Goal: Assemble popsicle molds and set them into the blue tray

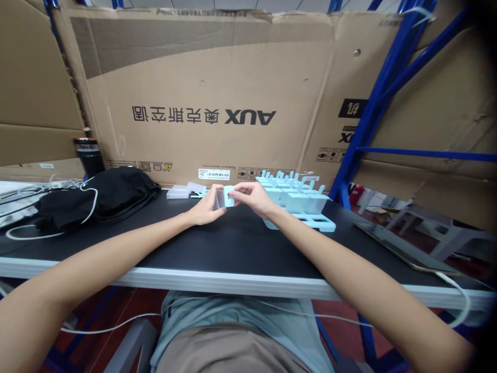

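Above the middle of the black desk, my left hand [207,207] is closed around a small translucent cup [220,199], its open end turned toward the right. My right hand [252,198] pinches a light blue lid [229,196] close beside the cup's mouth; whether the two touch is unclear. Right of my hands stands a light blue rack [318,223] holding several popsicle moulds [297,201] with upright sticks. Behind my left hand lie clear plastic pieces [178,192] and small light blue sticks [198,195].
Black bags [116,194] and white cables [93,204] lie at the left, with a dark bottle [90,158] behind. A tablet [404,246] with a cable rests at the right edge. Cardboard [194,67] and a blue frame [373,119] rise behind the desk [233,248].
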`<state>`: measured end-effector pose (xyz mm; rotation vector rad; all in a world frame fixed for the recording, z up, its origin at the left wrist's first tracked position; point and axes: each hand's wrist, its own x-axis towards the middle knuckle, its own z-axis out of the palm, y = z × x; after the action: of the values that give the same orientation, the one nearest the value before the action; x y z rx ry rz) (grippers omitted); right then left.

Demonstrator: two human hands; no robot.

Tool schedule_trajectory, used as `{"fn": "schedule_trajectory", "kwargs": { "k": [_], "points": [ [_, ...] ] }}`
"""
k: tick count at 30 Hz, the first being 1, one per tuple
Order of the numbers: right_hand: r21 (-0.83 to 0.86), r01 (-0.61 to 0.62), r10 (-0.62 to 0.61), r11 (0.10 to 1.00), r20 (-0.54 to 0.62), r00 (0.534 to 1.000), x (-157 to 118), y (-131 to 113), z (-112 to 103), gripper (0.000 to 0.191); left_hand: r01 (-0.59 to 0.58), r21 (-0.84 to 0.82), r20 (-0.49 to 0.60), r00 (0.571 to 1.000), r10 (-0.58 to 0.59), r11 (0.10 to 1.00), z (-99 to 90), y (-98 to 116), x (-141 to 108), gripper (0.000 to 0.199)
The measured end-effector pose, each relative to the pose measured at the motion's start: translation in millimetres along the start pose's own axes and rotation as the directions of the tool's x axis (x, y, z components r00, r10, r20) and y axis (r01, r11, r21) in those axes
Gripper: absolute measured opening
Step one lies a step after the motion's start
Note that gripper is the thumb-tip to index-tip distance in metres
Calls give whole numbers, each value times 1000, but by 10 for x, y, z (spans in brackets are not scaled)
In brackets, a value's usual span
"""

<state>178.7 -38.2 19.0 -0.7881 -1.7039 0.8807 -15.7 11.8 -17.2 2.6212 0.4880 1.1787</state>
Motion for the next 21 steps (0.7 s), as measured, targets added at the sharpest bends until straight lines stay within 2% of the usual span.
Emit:
{"fn": "schedule_trajectory", "kwargs": {
  "k": [4,8,11,14,16,18,19,21],
  "points": [
    [-218,48,-20,975,131,991,-43,99,115,39,-93,37,35,995,92,995,9,11,-41,72],
    [-318,82,-41,945,132,990,-96,148,192,46,-86,109,113,991,74,990,-49,54,-70,73],
    [-337,72,-17,939,162,987,-99,199,195,49,-119,99,138,985,105,988,-91,70,-46,56],
    [-392,41,9,919,125,992,-17,326,149,51,-71,83,12,997,70,994,-119,50,9,29],
    [-609,0,14,793,19,1000,96,449,102,41,3,90,-118,993,8,996,-149,7,40,27],
    [-822,-64,1,566,-77,997,245,580,62,23,90,83,-226,972,-70,992,-206,-64,57,24],
    [-879,-91,-2,468,-104,995,329,638,54,18,136,64,-271,956,-114,989,-246,-109,60,22],
    [-918,-118,7,378,-125,992,499,725,75,21,212,6,-351,916,-196,977,-347,-211,60,19]
  ]
}}
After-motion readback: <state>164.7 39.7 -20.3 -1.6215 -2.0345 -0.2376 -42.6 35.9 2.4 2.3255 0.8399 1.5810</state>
